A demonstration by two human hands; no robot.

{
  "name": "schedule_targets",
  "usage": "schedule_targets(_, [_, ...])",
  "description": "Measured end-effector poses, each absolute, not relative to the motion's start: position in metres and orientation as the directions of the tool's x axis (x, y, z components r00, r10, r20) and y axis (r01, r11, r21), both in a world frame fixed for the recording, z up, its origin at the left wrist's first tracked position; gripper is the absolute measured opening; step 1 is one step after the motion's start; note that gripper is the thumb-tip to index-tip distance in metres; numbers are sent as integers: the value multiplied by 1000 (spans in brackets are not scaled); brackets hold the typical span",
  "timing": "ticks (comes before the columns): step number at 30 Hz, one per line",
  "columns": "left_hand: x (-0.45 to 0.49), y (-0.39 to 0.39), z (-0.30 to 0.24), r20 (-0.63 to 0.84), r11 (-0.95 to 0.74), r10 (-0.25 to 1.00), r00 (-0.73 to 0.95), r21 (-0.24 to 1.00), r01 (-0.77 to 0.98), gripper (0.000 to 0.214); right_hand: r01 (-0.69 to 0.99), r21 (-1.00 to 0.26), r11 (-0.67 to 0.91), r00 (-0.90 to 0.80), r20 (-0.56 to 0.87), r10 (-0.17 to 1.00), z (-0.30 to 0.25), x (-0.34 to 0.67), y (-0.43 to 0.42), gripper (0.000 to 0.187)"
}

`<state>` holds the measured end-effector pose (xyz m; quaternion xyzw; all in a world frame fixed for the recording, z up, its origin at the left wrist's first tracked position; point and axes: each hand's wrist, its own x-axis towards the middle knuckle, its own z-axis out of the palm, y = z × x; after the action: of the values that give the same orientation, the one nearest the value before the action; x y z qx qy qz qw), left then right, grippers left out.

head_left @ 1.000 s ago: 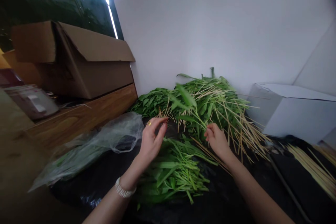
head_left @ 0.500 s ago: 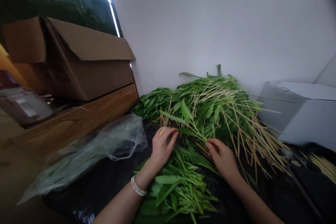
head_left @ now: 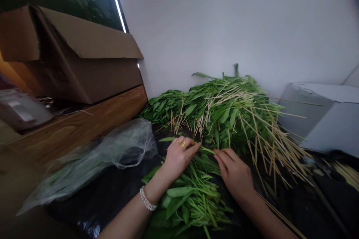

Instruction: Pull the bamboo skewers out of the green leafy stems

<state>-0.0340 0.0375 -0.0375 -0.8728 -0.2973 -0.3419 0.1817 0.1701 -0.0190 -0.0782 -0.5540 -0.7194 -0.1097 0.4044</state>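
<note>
Between my hands stretches a green leafy stem [head_left: 206, 150]. My left hand [head_left: 178, 157], with a gold ring and a beaded bracelet at the wrist, is closed on its leafy end. The fingertips of my right hand [head_left: 234, 171] pinch the stem's other end. Thin wooden sticks [head_left: 280, 214] show beside my right forearm; whether that hand also holds them I cannot tell. Beneath my hands lies a heap of loose leafy stems [head_left: 202, 201], cut ends toward the right. Behind is a larger pile of leafy stems [head_left: 224, 108] with many thin sticks among them.
Black plastic sheeting [head_left: 103, 198] covers the work surface. On the left lies a clear plastic bag [head_left: 129, 145] with greens inside. An open cardboard box [head_left: 98, 74] stands on a wooden ledge [head_left: 112, 114]. At the right is a white box [head_left: 325, 119], against the white wall [head_left: 224, 18].
My left hand has moved right and closed over the stem's leaves, which stood spread out before. My right hand has shifted slightly left, and the stem now lies lower and flatter.
</note>
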Motion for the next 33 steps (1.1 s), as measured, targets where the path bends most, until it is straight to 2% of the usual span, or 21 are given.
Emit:
schedule_targets(6, [-31, 38, -33, 681, -745, 405, 611, -142, 652, 19, 894, -184, 407, -141, 748, 648, -76, 168, -20, 26])
schedule_targets(12, [-27, 36, -34, 721, -713, 442, 534, -79, 696, 10, 918, -183, 351, -127, 703, 700, -72, 173, -18, 26])
schedule_targets(14, [-26, 38, -35, 739, -692, 498, 454, 23, 722, 9, 911, -223, 347, -121, 660, 742, -71, 172, -18, 25])
schedule_targets(19, [-38, 52, -31, 755, -614, 649, 98, 444, 652, 12, 831, -444, 334, -44, 547, 836, -74, 172, -14, 26])
schedule_targets(21, [-47, 59, -28, 766, -588, 641, -47, 530, 611, 13, 777, -556, 294, 27, 497, 868, -77, 176, -12, 26])
schedule_targets(23, [-53, 62, -26, 766, -580, 634, -101, 558, 593, 13, 719, -647, 256, 85, 446, 891, -78, 180, -11, 28])
schedule_targets(25, [-54, 60, -27, 743, -588, 668, -40, 560, 584, 13, 695, -678, 238, 111, 429, 896, -79, 181, -10, 30])
schedule_targets(27, [-50, 54, -30, 710, -611, 698, 94, 522, 595, 14, 709, -658, 253, 100, 449, 888, -79, 179, -10, 30])
schedule_targets(30, [-42, 46, -36, 688, -708, 641, 340, 357, 610, 28, 764, -577, 289, 49, 498, 866, -79, 175, -12, 29])
schedule_targets(33, [-36, 41, -38, 647, -769, 560, 517, 174, 615, 30, 835, -455, 311, -17, 543, 840, -79, 172, -14, 28])
